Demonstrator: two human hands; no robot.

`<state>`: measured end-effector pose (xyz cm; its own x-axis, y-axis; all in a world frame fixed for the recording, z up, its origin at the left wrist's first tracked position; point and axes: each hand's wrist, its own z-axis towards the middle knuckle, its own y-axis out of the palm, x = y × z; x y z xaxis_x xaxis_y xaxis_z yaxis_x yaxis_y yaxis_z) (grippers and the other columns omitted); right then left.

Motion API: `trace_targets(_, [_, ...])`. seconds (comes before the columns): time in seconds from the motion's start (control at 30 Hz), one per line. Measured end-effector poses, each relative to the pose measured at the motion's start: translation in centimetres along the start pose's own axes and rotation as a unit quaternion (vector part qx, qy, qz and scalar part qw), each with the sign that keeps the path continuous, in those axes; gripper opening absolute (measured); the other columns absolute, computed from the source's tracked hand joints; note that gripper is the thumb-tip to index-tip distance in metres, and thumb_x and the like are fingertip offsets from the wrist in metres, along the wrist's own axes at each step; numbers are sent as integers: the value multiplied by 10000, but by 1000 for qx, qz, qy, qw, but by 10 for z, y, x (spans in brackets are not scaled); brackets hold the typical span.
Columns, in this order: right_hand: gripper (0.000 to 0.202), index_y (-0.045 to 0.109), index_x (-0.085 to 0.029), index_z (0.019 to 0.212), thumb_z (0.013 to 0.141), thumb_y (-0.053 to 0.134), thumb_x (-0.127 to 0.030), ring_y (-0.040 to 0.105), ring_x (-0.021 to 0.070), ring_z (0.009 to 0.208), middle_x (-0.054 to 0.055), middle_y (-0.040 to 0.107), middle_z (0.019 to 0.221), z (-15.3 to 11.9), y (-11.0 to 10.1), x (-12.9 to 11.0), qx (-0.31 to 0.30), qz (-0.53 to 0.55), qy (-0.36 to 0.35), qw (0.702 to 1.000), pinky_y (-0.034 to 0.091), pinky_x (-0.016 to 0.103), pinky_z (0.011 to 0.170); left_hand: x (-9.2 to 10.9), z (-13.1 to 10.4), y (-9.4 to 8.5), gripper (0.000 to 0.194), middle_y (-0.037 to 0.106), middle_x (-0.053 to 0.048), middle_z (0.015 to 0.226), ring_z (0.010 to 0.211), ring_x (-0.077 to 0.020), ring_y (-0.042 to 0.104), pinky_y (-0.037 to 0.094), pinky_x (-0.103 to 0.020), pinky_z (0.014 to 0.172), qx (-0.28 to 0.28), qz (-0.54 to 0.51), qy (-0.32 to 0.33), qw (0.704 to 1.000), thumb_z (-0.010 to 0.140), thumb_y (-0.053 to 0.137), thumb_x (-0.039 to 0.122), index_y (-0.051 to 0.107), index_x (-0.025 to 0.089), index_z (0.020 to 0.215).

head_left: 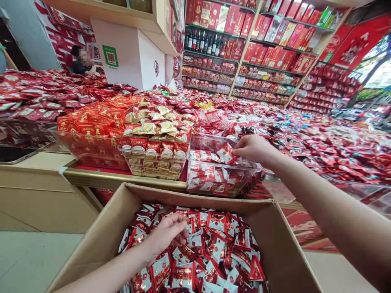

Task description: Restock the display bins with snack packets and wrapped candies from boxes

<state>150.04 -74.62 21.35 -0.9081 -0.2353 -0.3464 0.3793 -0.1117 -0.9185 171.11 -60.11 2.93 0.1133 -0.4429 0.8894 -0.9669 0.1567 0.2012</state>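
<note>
My right hand (pixel 253 149) pinches a small red-and-white candy packet (pixel 225 154) over a clear plastic bin (pixel 220 173). Similar packets stand in rows inside that bin. Below it, my left hand (pixel 171 234) hovers in the cardboard box (pixel 195 197), just above a heap of loose red-and-white candy packets (pixel 183 272). Its fingers are loosely bent, with nothing visible in them, though the palm side is partly hidden.
Left of the bin stand a bin of gold-and-red durian packets (pixel 155 148) and one of orange-red packets (pixel 94 126). Heaped sweets (pixel 330 142) spread to the right. A white block with a QR code (pixel 122 53), shelves of boxes (pixel 226 20) and a person (pixel 84 61) are behind.
</note>
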Motion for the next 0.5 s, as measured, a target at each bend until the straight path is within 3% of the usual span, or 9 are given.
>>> trace_targets(0.13, [89, 615, -138, 563, 547, 603, -225, 484, 113, 474, 32, 568, 526, 18, 13, -9, -110, -123, 28, 986, 326, 210, 398, -6, 3, -1, 270, 570, 43, 587, 519, -88, 522, 374, -224, 530, -19, 30, 11, 999, 651, 556, 368, 466, 166, 805])
trace_targets(0.5, [116, 622, -127, 602, 606, 529, -197, 434, 97, 374, 25, 518, 448, 24, 27, -12, -209, -157, 69, 963, 342, 222, 376, -20, 7, -2, 185, 522, 45, 580, 520, -90, 483, 403, -256, 549, -63, 105, 43, 991, 649, 526, 259, 471, 146, 785])
